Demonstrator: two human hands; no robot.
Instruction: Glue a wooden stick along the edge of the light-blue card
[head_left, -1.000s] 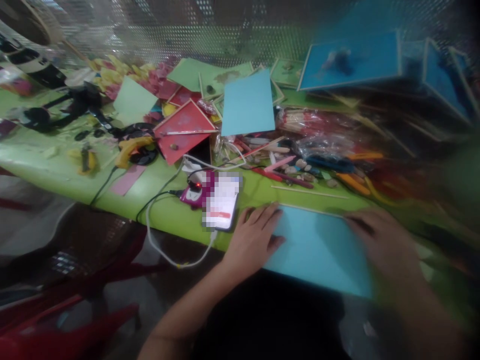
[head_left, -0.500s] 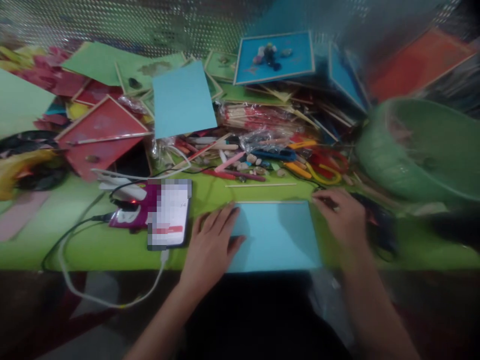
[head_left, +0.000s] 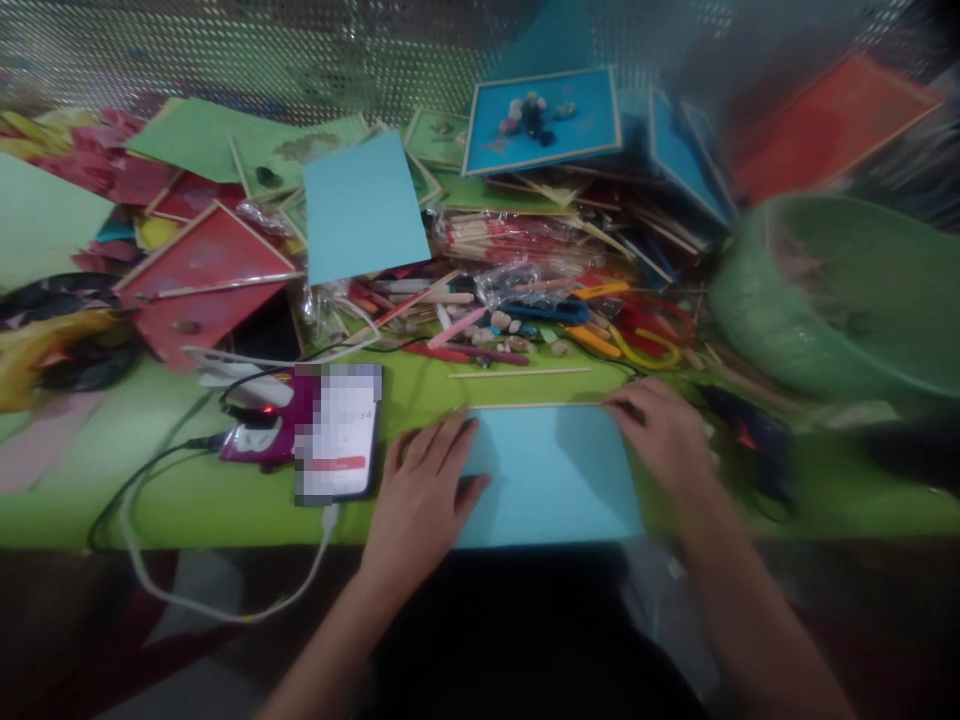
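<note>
A light blue sheet of card (head_left: 547,480) lies on the green tabletop at the front edge, with a thin wooden stick (head_left: 536,405) along its far edge. My left hand (head_left: 424,475) rests open over the sheet's left side, fingers stretched out and thumb on the card. At the far right corner, the thumb and index finger of my right hand (head_left: 664,430) are pinched at the stick's end, which they cover. A second thin wooden stick (head_left: 519,373) lies loose just beyond the sheet.
To the left lie a phone (head_left: 341,430) on a cable and a purple power strip (head_left: 262,435). Pens, pebbles (head_left: 502,322) and scissors (head_left: 649,345) crowd the middle. Stick-framed cards (head_left: 592,140) are piled behind. A large green basin (head_left: 757,290) stands at right.
My right hand has moved left, from just beside the sheet onto its far right corner. My left hand stays in place on the card. The view has shifted slightly.
</note>
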